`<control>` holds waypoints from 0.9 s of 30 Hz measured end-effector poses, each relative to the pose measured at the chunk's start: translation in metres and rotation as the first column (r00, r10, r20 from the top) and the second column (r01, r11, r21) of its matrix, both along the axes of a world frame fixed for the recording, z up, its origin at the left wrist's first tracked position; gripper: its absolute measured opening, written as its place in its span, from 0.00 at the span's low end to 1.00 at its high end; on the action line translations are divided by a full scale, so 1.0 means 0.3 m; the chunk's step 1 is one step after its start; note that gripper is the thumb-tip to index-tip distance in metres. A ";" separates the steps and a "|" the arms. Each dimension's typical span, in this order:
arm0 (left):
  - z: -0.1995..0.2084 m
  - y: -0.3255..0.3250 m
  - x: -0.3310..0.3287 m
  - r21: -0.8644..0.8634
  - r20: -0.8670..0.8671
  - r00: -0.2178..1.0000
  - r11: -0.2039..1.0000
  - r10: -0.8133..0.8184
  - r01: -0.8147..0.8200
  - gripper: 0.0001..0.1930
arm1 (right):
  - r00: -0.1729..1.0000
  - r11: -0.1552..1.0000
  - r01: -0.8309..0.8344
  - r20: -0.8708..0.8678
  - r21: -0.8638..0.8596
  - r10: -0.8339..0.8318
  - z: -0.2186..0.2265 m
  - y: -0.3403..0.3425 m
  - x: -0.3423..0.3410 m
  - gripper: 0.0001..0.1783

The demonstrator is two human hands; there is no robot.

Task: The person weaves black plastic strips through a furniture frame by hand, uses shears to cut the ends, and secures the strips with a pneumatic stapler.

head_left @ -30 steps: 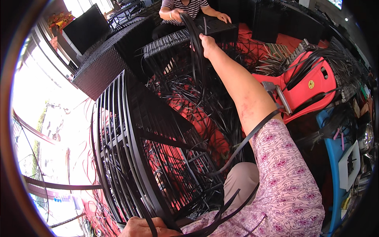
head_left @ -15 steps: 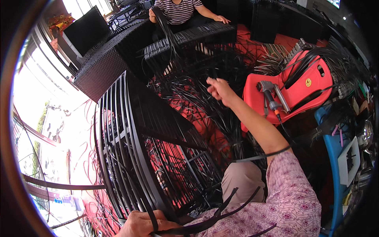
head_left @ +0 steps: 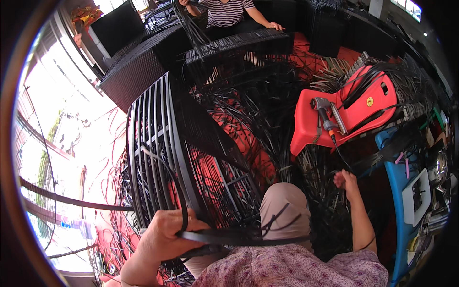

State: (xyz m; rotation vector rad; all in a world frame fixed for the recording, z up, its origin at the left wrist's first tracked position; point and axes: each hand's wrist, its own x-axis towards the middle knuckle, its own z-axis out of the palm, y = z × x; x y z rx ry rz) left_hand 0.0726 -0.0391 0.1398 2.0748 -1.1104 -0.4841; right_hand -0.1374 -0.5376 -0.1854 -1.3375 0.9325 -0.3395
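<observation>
My left hand is closed round a bundle of flat black weaving strips, whose loose ends reach across my lap. It lies at the near end of a furniture frame with curved black slats, standing tilted to the left of my knee. One strip loops up from the hand along the slats. Away to the right, beyond my knee, my right hand is raised with its fingers curled in. Whether anything thin is between those fingers cannot be made out. The hose of a nail gun runs down close to it.
The nail gun lies on a red plastic chair, also draped with black strips. Heaps of strips cover the red floor. A blue chair with a white tray stands right. Across from me sits a person behind a woven black piece.
My right hand has come back from over the strip heap towards my right side. My left hand has risen slightly, with the strips still in it. The view has shifted a little.
</observation>
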 end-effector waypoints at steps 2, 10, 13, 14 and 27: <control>-0.009 0.008 0.003 -0.041 0.010 1.000 0.999 -0.026 0.026 0.12 | 0.971 0.997 -0.023 -0.238 0.075 0.040 -0.030 -0.066 -0.235 0.25; 0.032 0.053 -0.045 -0.055 -0.055 0.994 0.994 0.094 -0.097 0.10 | 0.627 0.746 0.649 -0.663 0.152 -0.410 -0.606 0.023 -1.065 0.22; 0.034 0.020 -0.042 0.040 -0.172 0.968 0.983 0.184 -0.179 0.10 | 0.830 0.774 0.551 -0.304 0.311 -0.468 -0.762 0.133 -1.294 0.23; 0.035 0.003 -0.047 0.033 -0.248 0.949 0.980 0.197 -0.194 0.11 | 0.840 0.782 0.539 -0.274 0.314 -0.469 -0.790 0.149 -1.256 0.23; -0.091 0.046 -0.061 -0.024 -0.140 0.888 0.895 0.438 -0.445 0.10 | 0.949 0.975 0.219 -0.242 0.042 -0.203 -0.140 0.153 -0.717 0.17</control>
